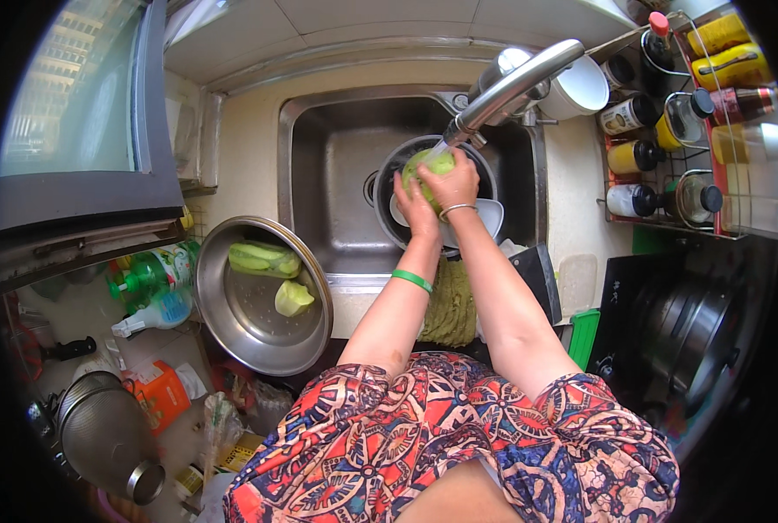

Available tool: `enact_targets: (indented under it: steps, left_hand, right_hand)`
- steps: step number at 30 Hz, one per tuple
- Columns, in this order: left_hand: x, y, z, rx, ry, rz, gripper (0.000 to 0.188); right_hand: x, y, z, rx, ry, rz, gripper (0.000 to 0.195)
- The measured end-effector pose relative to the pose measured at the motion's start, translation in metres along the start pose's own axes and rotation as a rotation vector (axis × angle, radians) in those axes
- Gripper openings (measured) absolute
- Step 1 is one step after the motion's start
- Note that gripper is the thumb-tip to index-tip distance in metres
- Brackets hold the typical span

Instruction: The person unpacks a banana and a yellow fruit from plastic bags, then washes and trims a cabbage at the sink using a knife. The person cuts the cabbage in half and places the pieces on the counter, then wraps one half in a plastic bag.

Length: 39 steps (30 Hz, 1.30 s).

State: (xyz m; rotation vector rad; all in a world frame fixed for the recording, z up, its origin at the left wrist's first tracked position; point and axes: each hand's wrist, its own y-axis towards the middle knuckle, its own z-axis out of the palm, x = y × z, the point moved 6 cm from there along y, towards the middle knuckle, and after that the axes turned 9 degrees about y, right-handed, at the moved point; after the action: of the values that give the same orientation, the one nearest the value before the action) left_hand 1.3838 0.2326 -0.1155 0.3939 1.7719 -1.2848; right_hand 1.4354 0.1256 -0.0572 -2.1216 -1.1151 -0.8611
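Both my hands are around a round light-green vegetable [421,168] under water running from the metal faucet [516,88]. My left hand [419,206], with a green band farther down the arm, grips its lower left side. My right hand [453,180], with a bangle at the wrist, holds its right side. Below them a round metal basin [384,196] stands in the steel sink [333,163], with a white dish [491,216] partly in it. Peeled green vegetable pieces [264,259] and a smaller pale-green chunk [293,299] lie in a large steel bowl [232,340] left of the sink.
A rack [715,196] of bottles and jars stands at the right, above a stove with a metal pot [696,333]. A green cloth [451,304] lies at the sink's front edge. Spray bottles [166,307] and a mesh strainer [104,425] are at the left, under an open window [75,98].
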Motion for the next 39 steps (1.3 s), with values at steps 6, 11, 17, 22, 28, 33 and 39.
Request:
enact_targets:
  steps: [6, 11, 17, 22, 28, 33, 39]
  left_hand:
    - [0.016, -0.002, -0.007, 0.522, -0.768, -0.491, 0.079]
    - [0.005, 0.012, -0.032, 0.551, -0.825, -0.447, 0.066]
    - [-0.018, -0.001, -0.043, 0.578, -0.947, -0.45, 0.059]
    - [-0.009, 0.002, -0.06, 0.537, -0.939, -0.415, 0.058]
    - [0.009, 0.004, -0.061, 0.549, -0.94, -0.401, 0.06]
    - [0.019, 0.002, -0.057, 0.568, -0.85, -0.335, 0.059]
    - [0.02, 0.004, -0.045, 0.64, -0.907, -0.39, 0.056]
  right_hand:
    - [0.033, -0.049, 0.005, 0.171, -0.17, -0.242, 0.083]
    - [-0.031, -0.012, -0.034, 0.37, 0.042, -0.225, 0.048]
    - [-0.12, -0.003, -0.063, 0.414, -0.706, 0.342, 0.03]
    - [-0.026, 0.006, -0.088, 0.233, -0.801, 0.016, 0.016]
    - [0.015, 0.008, -0.057, 0.145, -0.769, -0.592, 0.019]
    - [-0.006, 0.003, -0.022, 0.337, -0.652, -0.695, 0.029]
    - [-0.016, -0.003, -0.016, 0.65, 0.166, -0.322, 0.046]
